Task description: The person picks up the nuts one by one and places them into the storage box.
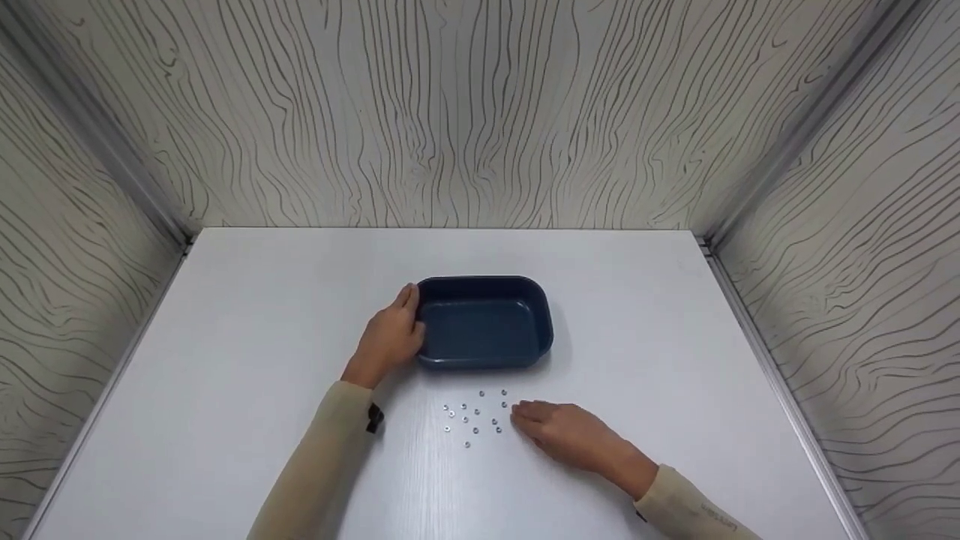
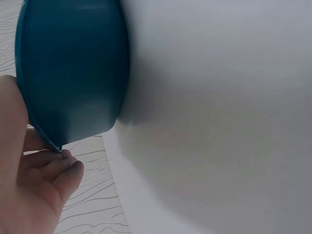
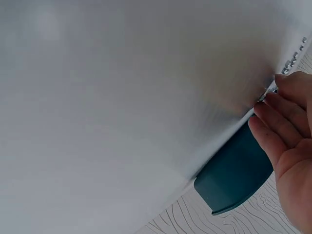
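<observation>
A dark teal rectangular plastic container (image 1: 484, 360) with rounded corners sits on the white table. My left hand (image 1: 391, 330) grips its left rim, thumb on one side of the wall and fingers on the other, as the left wrist view shows of the container (image 2: 73, 68). Several small shiny metal pieces that look like nuts (image 1: 476, 412) lie scattered in front of it. Just right of them is my right hand (image 1: 574, 436), palm down, fingers extended together and fingertips close to the nearest nuts. In the right wrist view, nuts (image 3: 292, 61) show beyond the thumb; any contact is unclear.
The white table (image 1: 637, 315) reaches back to a wall panel (image 1: 450, 112) with a wood-grain pattern. Similar panels stand on the left and right, with metal rails (image 1: 787, 405) along the table's sides. A small black item (image 1: 374, 417) is at the left cuff.
</observation>
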`<state>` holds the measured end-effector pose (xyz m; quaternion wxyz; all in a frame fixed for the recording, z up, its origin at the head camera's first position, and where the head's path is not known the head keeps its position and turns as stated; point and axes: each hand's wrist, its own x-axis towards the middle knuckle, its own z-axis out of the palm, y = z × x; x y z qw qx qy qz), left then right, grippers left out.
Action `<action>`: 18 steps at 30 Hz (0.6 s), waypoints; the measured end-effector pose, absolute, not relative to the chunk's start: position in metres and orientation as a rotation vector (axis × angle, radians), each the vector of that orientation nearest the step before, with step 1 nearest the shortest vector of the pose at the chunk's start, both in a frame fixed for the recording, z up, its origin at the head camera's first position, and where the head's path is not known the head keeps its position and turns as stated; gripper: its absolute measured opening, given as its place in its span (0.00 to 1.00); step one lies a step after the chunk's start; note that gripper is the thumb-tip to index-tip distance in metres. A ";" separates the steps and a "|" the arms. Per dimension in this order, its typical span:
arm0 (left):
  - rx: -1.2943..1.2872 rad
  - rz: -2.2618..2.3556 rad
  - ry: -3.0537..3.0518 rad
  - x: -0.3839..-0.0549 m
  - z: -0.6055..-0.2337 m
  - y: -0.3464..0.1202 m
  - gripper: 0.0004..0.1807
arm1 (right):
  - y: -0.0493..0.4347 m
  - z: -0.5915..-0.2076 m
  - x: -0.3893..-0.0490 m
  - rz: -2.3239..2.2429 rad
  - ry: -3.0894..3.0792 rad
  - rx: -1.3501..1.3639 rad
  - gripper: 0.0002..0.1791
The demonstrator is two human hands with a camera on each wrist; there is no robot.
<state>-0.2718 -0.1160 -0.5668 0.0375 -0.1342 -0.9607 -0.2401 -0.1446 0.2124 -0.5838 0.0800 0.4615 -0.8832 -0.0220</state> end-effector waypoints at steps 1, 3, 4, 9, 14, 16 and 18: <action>-0.410 -0.731 -2.944 -0.272 -0.567 -0.116 0.36 | 0.213 -0.584 -0.145 -0.093 -2.636 1.386 0.19; -0.414 -0.723 -2.927 -0.271 -0.567 -0.117 0.36 | 0.213 -0.583 -0.146 -0.159 -2.624 1.394 0.20; -0.417 -0.718 -2.919 -0.271 -0.568 -0.117 0.36 | 0.213 -0.582 -0.146 -0.194 -2.618 1.399 0.20; -0.425 -0.684 -2.876 -0.271 -0.570 -0.117 0.35 | 0.216 -0.580 -0.147 -0.343 -2.561 1.437 0.23; -0.424 -0.599 -2.854 -0.272 -0.573 -0.116 0.35 | 0.217 -0.582 -0.150 -0.403 -2.483 1.482 0.24; -0.426 -0.577 -2.853 -0.271 -0.573 -0.115 0.35 | 0.218 -0.582 -0.151 -0.415 -2.455 1.495 0.24; -0.425 -0.563 -2.861 -0.271 -0.573 -0.115 0.34 | 0.218 -0.581 -0.152 -0.424 -2.426 1.507 0.23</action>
